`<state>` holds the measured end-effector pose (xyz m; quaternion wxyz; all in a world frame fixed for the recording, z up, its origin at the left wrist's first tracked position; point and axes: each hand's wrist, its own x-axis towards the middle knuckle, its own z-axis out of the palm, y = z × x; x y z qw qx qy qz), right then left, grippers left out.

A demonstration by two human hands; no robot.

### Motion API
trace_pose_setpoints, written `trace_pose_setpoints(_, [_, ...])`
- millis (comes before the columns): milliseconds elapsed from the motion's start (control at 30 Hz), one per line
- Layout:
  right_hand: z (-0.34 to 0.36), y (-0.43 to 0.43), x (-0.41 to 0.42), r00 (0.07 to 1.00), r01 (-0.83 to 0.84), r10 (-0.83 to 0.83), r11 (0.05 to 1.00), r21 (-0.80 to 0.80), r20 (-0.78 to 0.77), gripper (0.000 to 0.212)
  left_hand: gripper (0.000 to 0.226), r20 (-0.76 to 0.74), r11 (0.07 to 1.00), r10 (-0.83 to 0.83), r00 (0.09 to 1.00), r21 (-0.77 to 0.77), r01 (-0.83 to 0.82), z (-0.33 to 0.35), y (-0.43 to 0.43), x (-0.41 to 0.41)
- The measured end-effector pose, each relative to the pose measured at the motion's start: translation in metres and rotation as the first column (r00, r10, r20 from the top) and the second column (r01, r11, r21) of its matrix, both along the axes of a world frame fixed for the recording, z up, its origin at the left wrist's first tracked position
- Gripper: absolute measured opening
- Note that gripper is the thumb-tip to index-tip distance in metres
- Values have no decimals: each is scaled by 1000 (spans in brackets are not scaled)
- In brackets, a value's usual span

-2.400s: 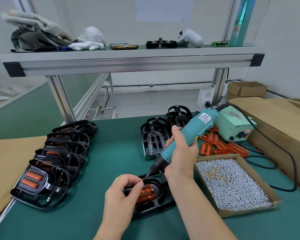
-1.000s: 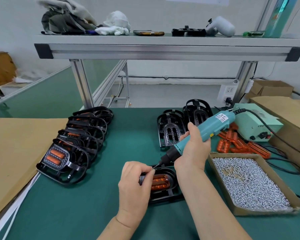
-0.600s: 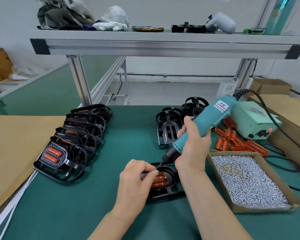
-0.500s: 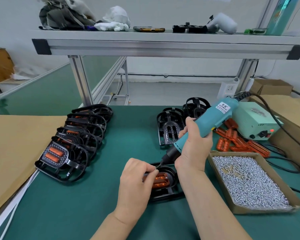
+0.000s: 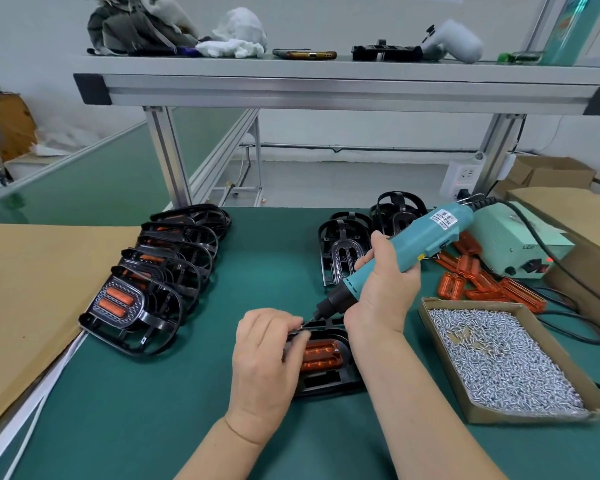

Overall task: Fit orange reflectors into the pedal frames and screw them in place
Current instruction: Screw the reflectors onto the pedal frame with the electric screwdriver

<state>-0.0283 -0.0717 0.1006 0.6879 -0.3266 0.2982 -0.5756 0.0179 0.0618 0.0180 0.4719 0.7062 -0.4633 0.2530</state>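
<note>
Finished pedals (image 5: 153, 282) left; screw box (image 5: 506, 362) right.

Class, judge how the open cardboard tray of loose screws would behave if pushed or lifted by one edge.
The cardboard tray is probably heavy for its size: metal screws cover most of it. Its thin walls would likely flex when lifted. Tipped, the loose screws would probably slide and spill over the low sides.
</note>
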Motion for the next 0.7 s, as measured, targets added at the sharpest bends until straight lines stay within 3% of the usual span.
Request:
trace_pose_setpoints(100, [0,-2,2,999,-29,28,999,-46,-16,16,83,-300,966,-7,954,244,84,-5,14,6])
trace_pose_setpoints(200, [-3,0,5,998,-59,54,992,-114,-45,18,140,-517,815,-36,855,480,325,-15,29,17])
trace_pose_setpoints(300, [-8,7,11,992,-106,92,977,-184,-84,18,150,-576,749,-24,817,531,396,-15,29,23])
trace_pose_setpoints(533, [-10,24,21,973,-185,123,920,-344,-195,28,150,-583,766,-32,812,507,395,-14,25,26])
trace_pose_setpoints(700, [-18,29,23,964,-197,110,908,-369,-244,18,149,-571,776,-38,820,500,385,-16,24,26])
